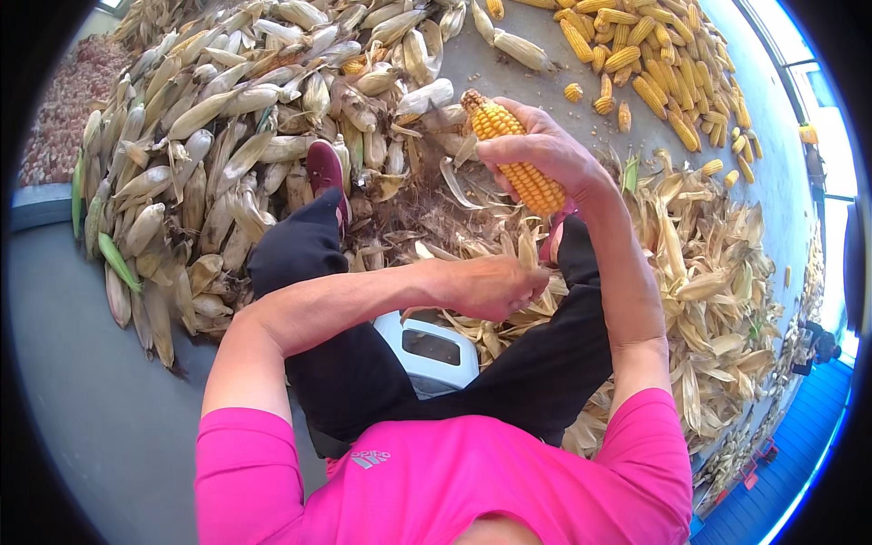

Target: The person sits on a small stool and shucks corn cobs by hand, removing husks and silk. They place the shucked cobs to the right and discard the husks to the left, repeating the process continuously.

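A husked yellow ear of corn (526,178) is gripped in my right hand (545,139), raised in front of my right knee. Its brownish narrow end points up and to the left. Lower down, my left hand (494,286) is closed around dry corn husk (528,248), a strip of which sticks up past the fingers. The left hand hangs between my knees, over loose husks (490,340) and the pale plastic stool (446,373). The two hands are apart, and the ear is clear of the husk.
A big pile of unhusked corn ears (225,129) spreads ahead and to the left. Husked yellow ears (674,75) are heaped at the upper right on the grey floor (545,88). Discarded husks (708,286) lie in a mound by my right leg. Reddish cobs (75,102) fill the far left.
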The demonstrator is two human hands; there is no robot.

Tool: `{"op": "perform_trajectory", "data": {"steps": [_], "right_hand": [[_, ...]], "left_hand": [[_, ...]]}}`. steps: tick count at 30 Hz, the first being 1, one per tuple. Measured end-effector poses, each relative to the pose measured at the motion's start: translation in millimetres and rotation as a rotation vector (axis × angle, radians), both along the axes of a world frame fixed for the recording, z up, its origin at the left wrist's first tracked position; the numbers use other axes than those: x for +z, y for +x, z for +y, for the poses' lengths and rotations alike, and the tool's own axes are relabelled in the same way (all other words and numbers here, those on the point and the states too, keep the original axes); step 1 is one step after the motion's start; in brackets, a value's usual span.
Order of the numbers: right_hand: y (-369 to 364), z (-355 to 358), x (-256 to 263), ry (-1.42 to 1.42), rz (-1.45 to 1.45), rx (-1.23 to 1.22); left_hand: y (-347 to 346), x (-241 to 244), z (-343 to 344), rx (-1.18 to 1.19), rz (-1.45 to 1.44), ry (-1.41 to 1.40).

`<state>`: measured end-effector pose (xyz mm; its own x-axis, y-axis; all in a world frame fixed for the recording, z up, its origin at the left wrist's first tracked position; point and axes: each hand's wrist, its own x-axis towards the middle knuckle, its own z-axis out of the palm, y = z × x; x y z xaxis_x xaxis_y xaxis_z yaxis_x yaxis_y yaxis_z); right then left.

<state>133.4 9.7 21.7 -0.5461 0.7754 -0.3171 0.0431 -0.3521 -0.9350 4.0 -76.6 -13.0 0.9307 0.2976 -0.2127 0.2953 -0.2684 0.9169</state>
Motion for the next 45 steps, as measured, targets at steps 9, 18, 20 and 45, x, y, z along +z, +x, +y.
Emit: {"op": "perform_trajectory", "data": {"steps": [9, 18, 20, 45], "right_hand": [[30.5, 26.4, -32.5, -0.162, 0.417, -0.559], [0.2, -1.0, -49.6, 0.507, -0.944, 0.039], [-12.2, -14.1, -63.0, 0.529, -1.053, 0.244], [-1.7, 23.4, -112.4, -0.142, -0.209, -0.243]], "left_hand": [[-14.9, 22.2, 27.5, 0.381, -0.130, -0.214], [-20.0, -2.9, 18.1, 0.121, -0.070, -0.196], [-16.3, -10.1, 5.4, -0.050, 0.178, 0.016], [-141.4, 67.0, 66.3, 0.816, -0.392, 0.291]]}}
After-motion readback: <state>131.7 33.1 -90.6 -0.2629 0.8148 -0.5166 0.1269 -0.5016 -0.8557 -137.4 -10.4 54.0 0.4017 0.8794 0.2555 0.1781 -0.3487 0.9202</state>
